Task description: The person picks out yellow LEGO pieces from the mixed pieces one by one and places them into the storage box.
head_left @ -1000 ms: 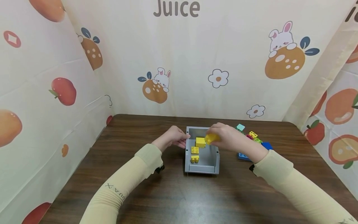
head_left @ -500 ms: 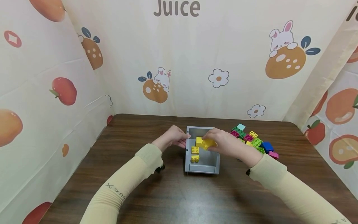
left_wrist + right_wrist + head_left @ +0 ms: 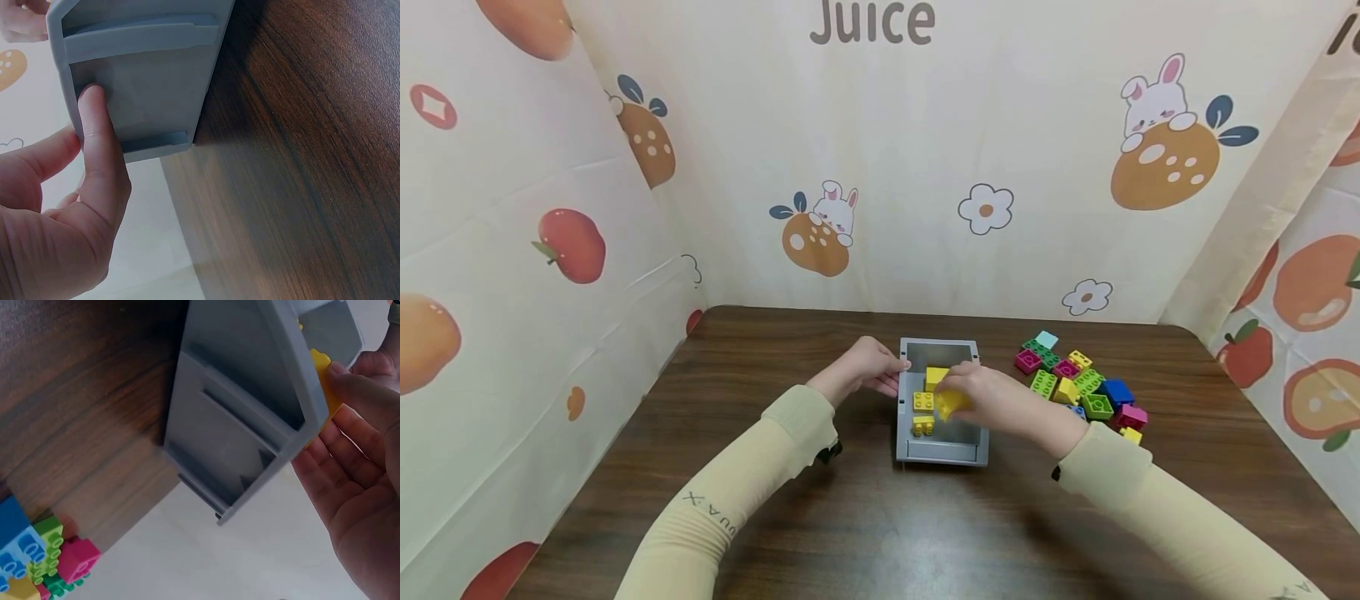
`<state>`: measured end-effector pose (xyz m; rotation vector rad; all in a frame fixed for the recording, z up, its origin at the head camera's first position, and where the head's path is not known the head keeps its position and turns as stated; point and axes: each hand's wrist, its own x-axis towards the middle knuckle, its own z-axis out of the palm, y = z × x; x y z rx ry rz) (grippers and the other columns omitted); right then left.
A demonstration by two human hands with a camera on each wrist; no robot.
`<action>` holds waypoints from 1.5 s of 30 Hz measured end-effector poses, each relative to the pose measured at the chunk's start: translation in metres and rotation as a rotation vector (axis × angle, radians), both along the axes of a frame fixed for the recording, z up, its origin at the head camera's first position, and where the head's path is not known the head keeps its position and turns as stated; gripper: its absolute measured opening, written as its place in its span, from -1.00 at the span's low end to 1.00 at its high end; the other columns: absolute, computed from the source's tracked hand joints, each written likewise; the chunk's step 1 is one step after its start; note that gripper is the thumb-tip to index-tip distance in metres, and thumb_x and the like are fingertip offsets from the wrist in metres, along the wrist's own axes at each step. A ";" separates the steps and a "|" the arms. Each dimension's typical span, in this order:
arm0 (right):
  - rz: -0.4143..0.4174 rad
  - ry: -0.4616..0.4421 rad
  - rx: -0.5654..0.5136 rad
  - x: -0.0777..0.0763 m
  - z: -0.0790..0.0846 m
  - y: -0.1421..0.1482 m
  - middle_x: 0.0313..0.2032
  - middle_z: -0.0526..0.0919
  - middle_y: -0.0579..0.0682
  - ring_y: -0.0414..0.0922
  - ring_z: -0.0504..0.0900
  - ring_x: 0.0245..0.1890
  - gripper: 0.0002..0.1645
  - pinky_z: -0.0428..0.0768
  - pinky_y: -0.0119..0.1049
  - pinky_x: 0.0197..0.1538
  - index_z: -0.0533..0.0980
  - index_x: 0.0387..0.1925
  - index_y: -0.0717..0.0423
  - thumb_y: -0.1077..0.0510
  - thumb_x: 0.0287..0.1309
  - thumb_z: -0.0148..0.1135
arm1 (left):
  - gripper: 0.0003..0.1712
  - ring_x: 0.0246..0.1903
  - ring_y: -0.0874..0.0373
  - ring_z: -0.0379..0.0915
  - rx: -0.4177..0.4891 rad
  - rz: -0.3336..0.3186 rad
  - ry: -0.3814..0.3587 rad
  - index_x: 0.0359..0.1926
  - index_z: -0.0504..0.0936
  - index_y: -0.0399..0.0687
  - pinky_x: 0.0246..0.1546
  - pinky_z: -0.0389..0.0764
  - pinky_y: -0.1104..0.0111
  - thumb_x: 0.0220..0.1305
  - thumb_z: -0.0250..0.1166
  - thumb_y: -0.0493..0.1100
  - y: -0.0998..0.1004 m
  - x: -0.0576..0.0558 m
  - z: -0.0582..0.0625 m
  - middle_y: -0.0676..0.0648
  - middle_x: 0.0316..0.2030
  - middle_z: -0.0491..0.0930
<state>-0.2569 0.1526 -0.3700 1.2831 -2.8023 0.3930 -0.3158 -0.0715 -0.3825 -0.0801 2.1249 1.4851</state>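
Note:
A grey open-topped bin (image 3: pixel 942 452) stands on the table with its low front facing me. My left hand (image 3: pixel 874 367) holds the bin's left rim; in the left wrist view the thumb and a finger (image 3: pixel 99 131) pinch its side wall. Over the bin's inside, my right hand (image 3: pixel 988 397) pinches a yellow toy brick (image 3: pixel 951 404) between thumb and fingers. The right wrist view shows this yellow brick (image 3: pixel 326 381) partly hidden behind the bin's wall. Inside the bin lie a larger yellow block (image 3: pixel 935 377), a studded yellow brick (image 3: pixel 922 402) and a small yellow brick (image 3: pixel 922 426).
To the right of the bin, a loose pile of toy bricks includes a green brick (image 3: pixel 1043 383), a dark blue brick (image 3: pixel 1116 392) and a pink brick (image 3: pixel 1131 416). A printed curtain (image 3: pixel 910 267) hangs behind the dark wooden table (image 3: pixel 850 533).
My right hand has moved left and down with the yellow brick, deeper over the bin. More of the brick pile shows now. The left hand has stayed at the rim.

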 end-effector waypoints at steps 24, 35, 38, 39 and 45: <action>0.033 -0.063 0.082 -0.002 -0.016 -0.002 -0.05 0.62 0.00 -0.07 0.61 -0.07 -0.56 0.66 -0.21 0.00 0.61 -0.06 0.08 0.12 -0.05 0.47 | -0.66 -0.59 0.12 0.60 -0.008 -0.001 0.013 -0.14 0.62 -0.43 -0.19 0.71 0.15 0.26 0.27 -0.16 0.000 -0.001 -0.001 -0.18 -0.49 0.64; 0.015 -0.075 0.178 -0.001 -0.021 -0.007 -0.05 0.62 -0.02 -0.10 0.60 -0.07 -0.56 0.66 -0.18 0.02 0.61 -0.05 0.00 0.08 -0.03 0.45 | -0.62 -0.60 0.13 0.59 -0.013 -0.002 0.009 -0.12 0.61 -0.44 -0.16 0.70 0.13 0.23 0.29 -0.14 0.001 0.000 0.000 -0.27 -0.39 0.66; 0.025 -0.056 0.195 -0.001 -0.021 -0.009 -0.07 0.62 -0.03 -0.12 0.61 -0.09 -0.58 0.66 -0.20 0.02 0.61 -0.06 0.00 0.09 -0.04 0.46 | -0.62 -0.60 0.14 0.58 -0.011 0.000 0.009 -0.12 0.61 -0.46 -0.17 0.70 0.14 0.25 0.28 -0.15 0.001 0.000 0.000 -0.29 -0.36 0.66; 0.028 -0.050 0.200 -0.001 -0.022 -0.010 -0.07 0.62 -0.03 -0.13 0.60 -0.09 -0.58 0.66 -0.20 0.01 0.61 -0.06 -0.01 0.09 -0.03 0.45 | -0.63 -0.60 0.14 0.58 -0.011 0.000 0.009 -0.12 0.61 -0.46 -0.17 0.70 0.14 0.25 0.28 -0.16 0.001 0.000 0.000 -0.30 -0.36 0.66; 0.034 -0.034 0.221 -0.001 -0.026 -0.013 -0.07 0.62 -0.03 -0.13 0.60 -0.10 -0.59 0.66 -0.21 0.01 0.62 -0.07 -0.01 0.12 -0.04 0.46 | -0.63 -0.60 0.13 0.58 -0.011 0.000 0.010 -0.12 0.60 -0.48 -0.21 0.71 0.16 0.26 0.27 -0.17 0.002 0.001 0.002 -0.29 -0.38 0.67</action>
